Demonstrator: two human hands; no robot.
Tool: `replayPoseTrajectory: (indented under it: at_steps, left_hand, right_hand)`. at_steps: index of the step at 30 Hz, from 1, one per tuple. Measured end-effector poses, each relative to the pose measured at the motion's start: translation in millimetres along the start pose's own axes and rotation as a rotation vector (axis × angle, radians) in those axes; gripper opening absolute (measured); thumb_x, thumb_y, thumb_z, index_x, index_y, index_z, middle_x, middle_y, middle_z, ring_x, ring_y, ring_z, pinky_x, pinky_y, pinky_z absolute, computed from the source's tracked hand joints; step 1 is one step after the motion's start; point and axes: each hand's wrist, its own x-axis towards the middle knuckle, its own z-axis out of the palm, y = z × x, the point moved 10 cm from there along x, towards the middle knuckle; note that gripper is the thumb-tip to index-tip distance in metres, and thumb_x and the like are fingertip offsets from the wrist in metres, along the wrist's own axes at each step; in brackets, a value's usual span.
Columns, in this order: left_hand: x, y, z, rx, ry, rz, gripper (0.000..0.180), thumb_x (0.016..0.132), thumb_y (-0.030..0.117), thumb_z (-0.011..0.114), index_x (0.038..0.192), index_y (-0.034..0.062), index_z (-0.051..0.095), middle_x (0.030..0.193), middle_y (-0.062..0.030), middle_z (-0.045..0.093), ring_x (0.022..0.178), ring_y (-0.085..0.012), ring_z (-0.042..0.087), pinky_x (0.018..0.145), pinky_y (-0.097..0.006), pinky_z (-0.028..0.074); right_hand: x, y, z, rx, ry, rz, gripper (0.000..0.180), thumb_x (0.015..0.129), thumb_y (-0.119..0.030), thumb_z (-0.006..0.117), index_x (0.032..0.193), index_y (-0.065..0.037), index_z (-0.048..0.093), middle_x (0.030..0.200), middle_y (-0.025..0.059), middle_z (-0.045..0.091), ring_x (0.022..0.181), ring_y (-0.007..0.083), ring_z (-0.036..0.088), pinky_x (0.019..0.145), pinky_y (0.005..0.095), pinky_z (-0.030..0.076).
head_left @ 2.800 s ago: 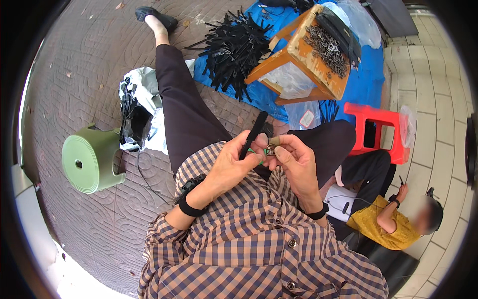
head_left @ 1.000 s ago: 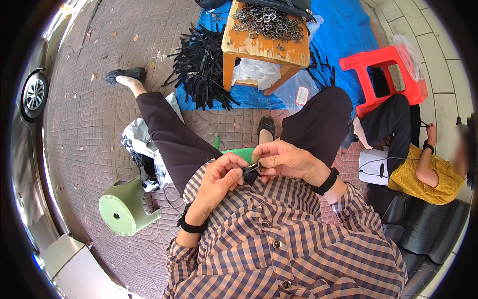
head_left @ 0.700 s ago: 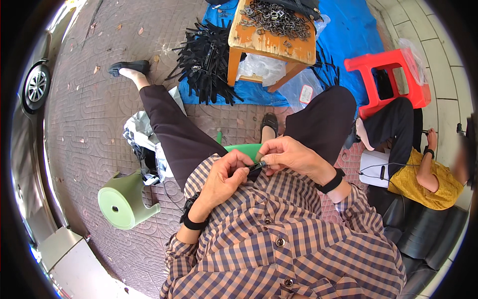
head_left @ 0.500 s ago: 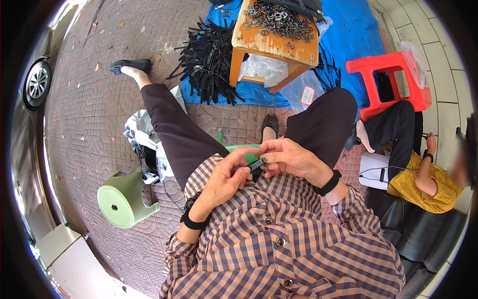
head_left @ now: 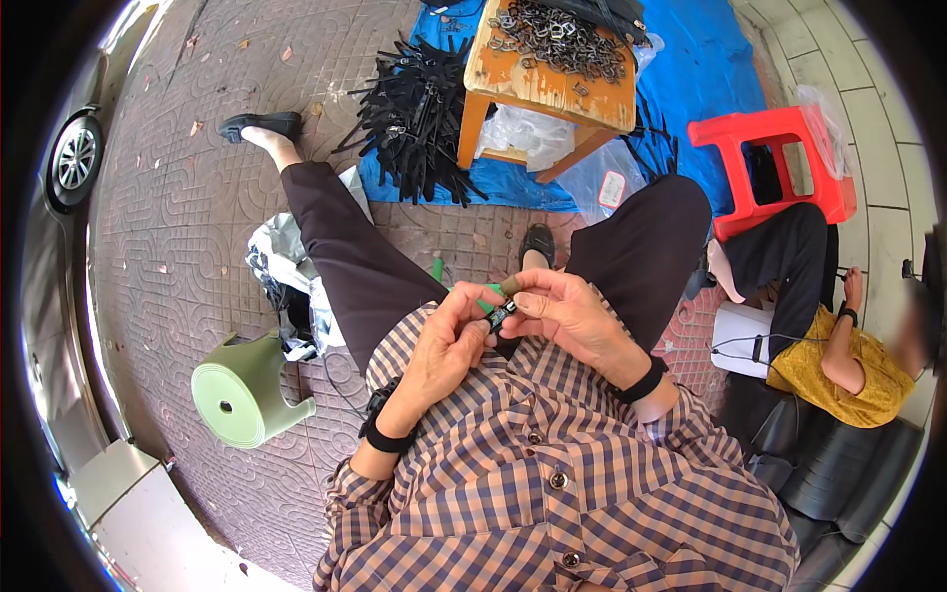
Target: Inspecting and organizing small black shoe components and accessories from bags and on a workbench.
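Observation:
Above my lap, both hands pinch a small black strap (head_left: 500, 316) with a shiny metallic part on it. My left hand (head_left: 446, 340) grips its lower end between thumb and fingers. From the other side, my right hand (head_left: 572, 314) presses thumb and index finger on the upper end. An olive-brown cover (head_left: 510, 286) sits on a fingertip there. Much of the strap is hidden by my fingers. Beyond my knees, a worn wooden stool (head_left: 547, 84) bears a heap of small metal rings or buckles (head_left: 562, 39). Left of it lies a pile of black straps (head_left: 414, 123).
A blue sheet (head_left: 705, 59) lies under the wooden stool. To the right stand a red plastic stool (head_left: 725, 131) and a seated person in a yellow top (head_left: 838, 360). A green stool (head_left: 237, 395) lies on its side at left, near a silvery bag (head_left: 281, 242). A car (head_left: 74, 227) is parked farther left.
The strap has tilted more upright between my hands, and its shiny part now shows. My right fingers have shifted up and toward the left, the index now bent over the strap's top.

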Motion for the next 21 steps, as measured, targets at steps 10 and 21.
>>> replayPoseTrajectory:
  at_steps: [10,21]
  left_hand:
    - [-2,-5,2,-0.119,-0.085,0.03,0.032,0.089,-0.007,0.039,0.116,0.0078,0.049,0.08,0.0007,0.052,0.058,-0.0022,0.042,0.056,-0.017,0.038]
    - [-7,-2,-16,0.298,0.218,0.112,0.024,0.079,0.021,0.07,0.094,0.0051,0.059,0.063,-0.0094,0.058,0.054,-0.0167,0.055,0.051,-0.03,0.042]
  right_hand:
    - [-2,8,-5,-0.136,0.044,-0.037,0.027,0.089,-0.001,0.059,0.115,0.006,0.055,0.1,0.0112,0.064,0.085,0.0159,0.065,0.08,0.0274,0.054]
    - [-4,2,12,-0.552,0.027,-0.228,0.029,0.088,0.004,0.057,0.116,0.006,0.05,0.093,0.0102,0.064,0.078,0.0125,0.063,0.071,0.0232,0.051]
